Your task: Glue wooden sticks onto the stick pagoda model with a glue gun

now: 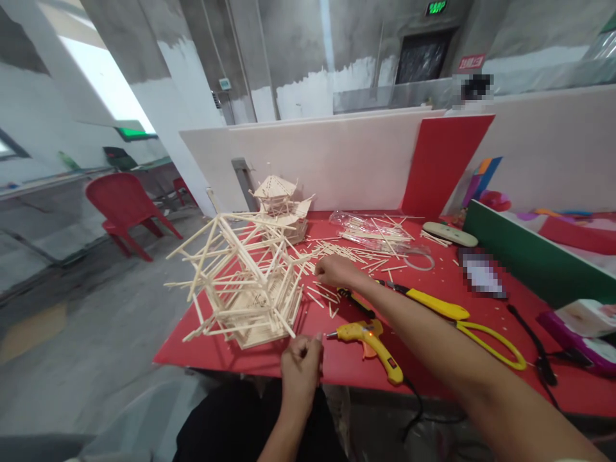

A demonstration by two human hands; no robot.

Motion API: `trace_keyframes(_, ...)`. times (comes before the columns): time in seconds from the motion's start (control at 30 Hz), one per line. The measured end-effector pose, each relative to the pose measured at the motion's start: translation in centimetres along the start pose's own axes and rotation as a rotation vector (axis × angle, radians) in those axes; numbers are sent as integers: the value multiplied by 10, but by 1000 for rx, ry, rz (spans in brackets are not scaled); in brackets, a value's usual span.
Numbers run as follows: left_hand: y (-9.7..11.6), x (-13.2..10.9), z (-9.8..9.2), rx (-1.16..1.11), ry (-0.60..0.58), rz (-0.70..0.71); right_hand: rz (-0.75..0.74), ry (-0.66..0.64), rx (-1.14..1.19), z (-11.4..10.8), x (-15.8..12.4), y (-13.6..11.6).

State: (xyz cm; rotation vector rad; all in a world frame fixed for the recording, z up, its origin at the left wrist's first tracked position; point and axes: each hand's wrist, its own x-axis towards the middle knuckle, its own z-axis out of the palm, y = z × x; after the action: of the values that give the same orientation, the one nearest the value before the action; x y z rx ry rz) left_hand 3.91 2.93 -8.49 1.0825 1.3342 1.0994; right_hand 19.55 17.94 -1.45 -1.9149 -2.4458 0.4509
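A large open frame of pale wooden sticks (245, 276) stands at the left of the red table. At the table's front edge, my left hand (301, 361) is closed with its fingers curled, just right of the frame's lower corner; what it holds, if anything, cannot be made out. My right hand (332, 271) reaches over the table, fingers bent down at the near edge of the scattered sticks (349, 253), its fingertips hidden. Between my hands and to the right lies a yellow glue gun (370, 340) with a small orange light.
Behind the frame stands a small stick pagoda (275, 199). Yellow-handled pliers (433, 303), yellow scissors (495, 343) and a black-and-yellow tool (355, 303) lie near my right forearm. A green board (534, 256) bounds the right side. A red chair (126, 208) stands left.
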Motion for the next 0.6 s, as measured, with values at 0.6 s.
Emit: trace_keyframes(0.6,2,5,4,-63,67,-37,111,125,-15,-4,56,82)
